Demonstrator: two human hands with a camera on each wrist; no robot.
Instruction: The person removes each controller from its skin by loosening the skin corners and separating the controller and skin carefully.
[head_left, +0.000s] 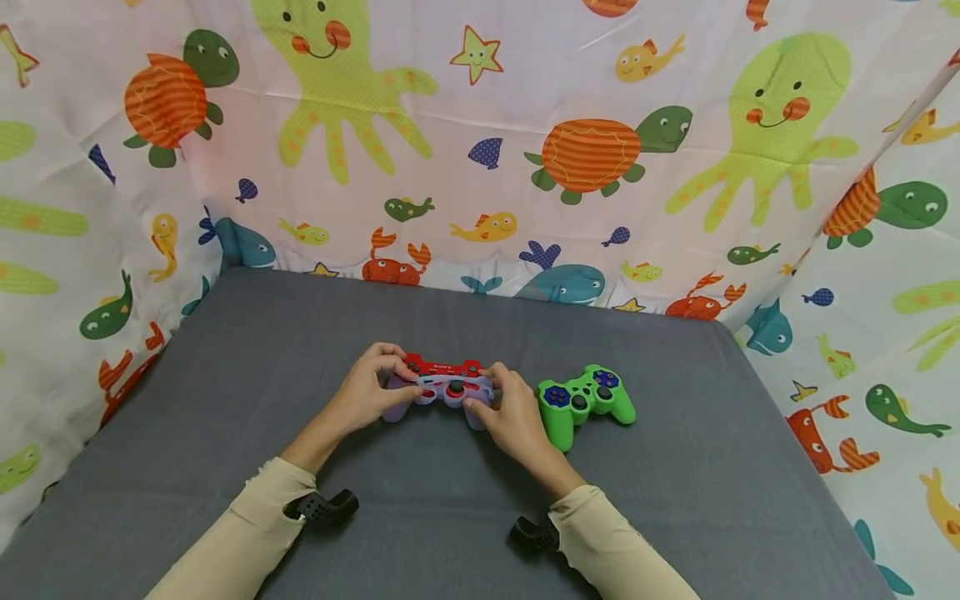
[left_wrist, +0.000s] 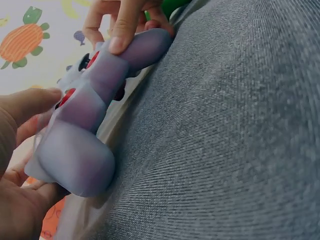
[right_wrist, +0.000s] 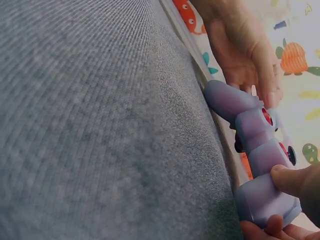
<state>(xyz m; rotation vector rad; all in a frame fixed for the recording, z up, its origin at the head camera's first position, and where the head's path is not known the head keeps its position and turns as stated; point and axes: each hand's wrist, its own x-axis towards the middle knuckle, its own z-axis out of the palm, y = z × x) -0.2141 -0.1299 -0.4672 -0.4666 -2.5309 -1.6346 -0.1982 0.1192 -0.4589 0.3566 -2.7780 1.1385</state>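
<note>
A red game controller (head_left: 441, 368) sits partly inside a pale purple, see-through silicone cover (left_wrist: 75, 155) in the middle of the table. The cover wraps both grips, while the red top edge with its lettering is bare and the cover's upper rim runs across the face below it. My left hand (head_left: 372, 392) grips the left side, thumb on the face and fingers behind. On the other side my right hand (head_left: 513, 410) pinches the covered right grip, its thumb (right_wrist: 287, 180) pressing the front. Black thumbsticks poke through, ringed with red.
A green game controller (head_left: 588, 398) with blue button pads lies just right of my right hand. Grey cloth (head_left: 420, 533) covers the table. A curtain (head_left: 510, 92) printed with sea animals hangs behind and along both sides.
</note>
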